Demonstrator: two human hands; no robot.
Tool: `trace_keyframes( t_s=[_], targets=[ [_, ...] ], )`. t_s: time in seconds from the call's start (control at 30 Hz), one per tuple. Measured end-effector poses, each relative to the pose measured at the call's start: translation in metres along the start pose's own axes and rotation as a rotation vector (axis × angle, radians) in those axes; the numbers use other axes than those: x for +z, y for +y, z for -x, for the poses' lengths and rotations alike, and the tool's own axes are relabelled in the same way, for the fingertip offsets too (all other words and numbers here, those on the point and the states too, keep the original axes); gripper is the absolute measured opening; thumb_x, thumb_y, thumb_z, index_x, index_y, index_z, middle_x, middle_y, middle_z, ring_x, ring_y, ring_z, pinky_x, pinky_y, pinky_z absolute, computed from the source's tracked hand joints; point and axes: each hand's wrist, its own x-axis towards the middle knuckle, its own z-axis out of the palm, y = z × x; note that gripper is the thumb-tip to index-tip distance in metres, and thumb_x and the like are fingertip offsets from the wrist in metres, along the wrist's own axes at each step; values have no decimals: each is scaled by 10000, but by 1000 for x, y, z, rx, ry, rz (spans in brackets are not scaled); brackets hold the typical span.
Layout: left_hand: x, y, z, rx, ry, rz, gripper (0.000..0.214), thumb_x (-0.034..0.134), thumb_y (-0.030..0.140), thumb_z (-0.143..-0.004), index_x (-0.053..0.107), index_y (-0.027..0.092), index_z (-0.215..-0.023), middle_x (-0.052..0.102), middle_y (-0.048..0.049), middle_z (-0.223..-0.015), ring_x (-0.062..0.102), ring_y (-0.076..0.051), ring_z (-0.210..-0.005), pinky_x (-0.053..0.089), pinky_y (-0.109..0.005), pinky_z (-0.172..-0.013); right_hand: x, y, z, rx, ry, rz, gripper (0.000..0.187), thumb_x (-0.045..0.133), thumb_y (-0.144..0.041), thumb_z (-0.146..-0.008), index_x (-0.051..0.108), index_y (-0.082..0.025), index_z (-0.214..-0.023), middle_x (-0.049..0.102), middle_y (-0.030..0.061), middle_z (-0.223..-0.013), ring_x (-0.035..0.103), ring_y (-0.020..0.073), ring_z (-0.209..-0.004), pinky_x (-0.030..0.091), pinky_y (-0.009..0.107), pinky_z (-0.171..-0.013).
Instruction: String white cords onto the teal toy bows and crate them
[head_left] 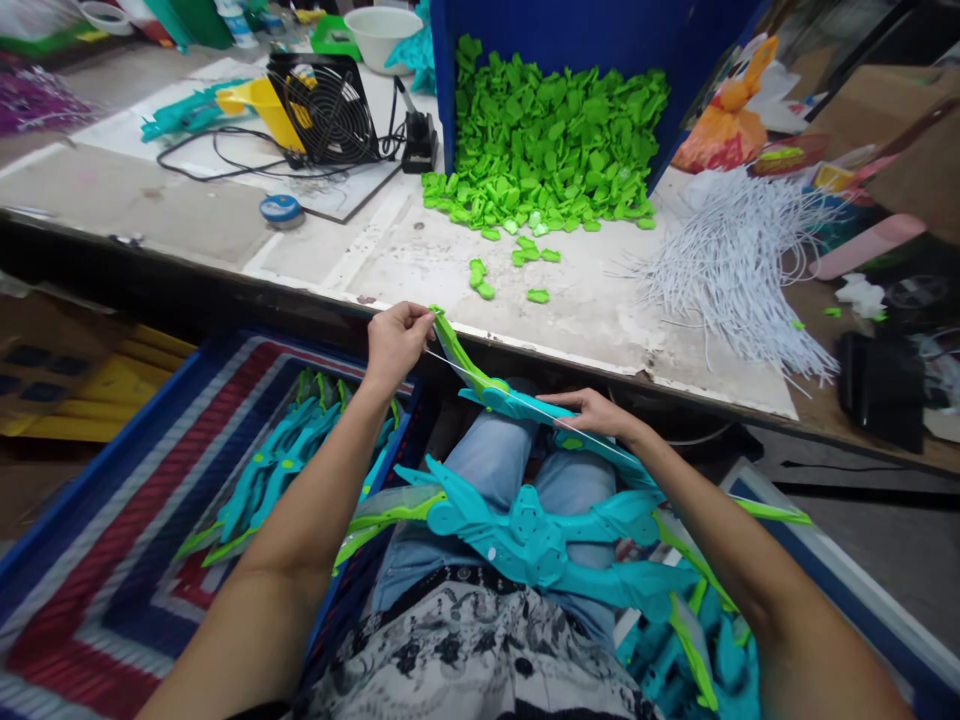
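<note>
A teal plastic toy bow (529,405) with lime-green limbs lies across my knees at the table edge. My left hand (397,345) pinches its green tip, and a white string (469,372) runs from there along the bow. My right hand (592,412) grips the teal middle, fingers over the body, close to the string. Nearer my waist, more teal bow pieces (536,540) with green limbs rest on my lap. What the left fingertips do with the string end is too small to tell.
Ahead on the worktable (337,245), a blue bin (555,35) spills green plastic pieces (559,140). White strings (739,265) lie right; a fan (322,108), soldering iron stand (418,140) and blue tape roll (281,210) sit left. A striped crate (112,510) holds bows.
</note>
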Motion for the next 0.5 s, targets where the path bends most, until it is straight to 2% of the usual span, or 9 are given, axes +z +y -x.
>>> trace_keyframes(
  t_s=[0.13,0.27,0.3,0.37,0.43,0.5],
  targets=[
    [1,1,-4,-68,-100,169,284,669,214,-690,572,135,-945,595,35,-520,472,-73,-362,384,-181,-412,2,-1,3,-7,12,40,591,668,-403,-740,555,-209,-1286,618,35,-1250,612,272,-1092,494,337,-914],
    [-5,3,1,-120,-155,228,249,698,260,-678,593,107,-844,602,10,-516,485,-76,-367,409,-191,-420,-2,-14,9,-17,-13,185,578,672,-430,-740,570,-241,-1277,632,26,-1237,618,271,-1080,491,340,-911],
    [-8,3,6,-123,-156,236,255,707,273,-676,595,107,-834,607,6,-522,493,-78,-373,412,-193,-423,-2,-23,8,-40,24,258,537,675,-430,-742,607,-240,-1240,650,35,-1209,622,269,-1067,486,341,-913],
    [-13,5,17,-119,-161,255,275,719,296,-679,599,111,-843,615,2,-535,505,-82,-385,419,-195,-430,-2,-47,-2,-135,196,401,413,638,-406,-787,671,-216,-1152,688,71,-1115,637,250,-1000,482,340,-888],
    [-18,6,30,-114,-170,279,282,722,310,-688,601,118,-855,622,-1,-549,516,-87,-396,423,-197,-433,5,-78,-23,-290,411,485,337,574,-364,-844,690,-186,-1106,695,95,-990,632,213,-899,477,329,-832],
    [-22,7,42,-119,-178,297,284,721,319,-698,601,125,-867,625,0,-557,523,-90,-402,426,-200,-434,16,-110,-54,-459,490,484,316,557,-315,-862,670,-179,-1123,666,78,-902,602,171,-817,465,300,-775]
  ],
)
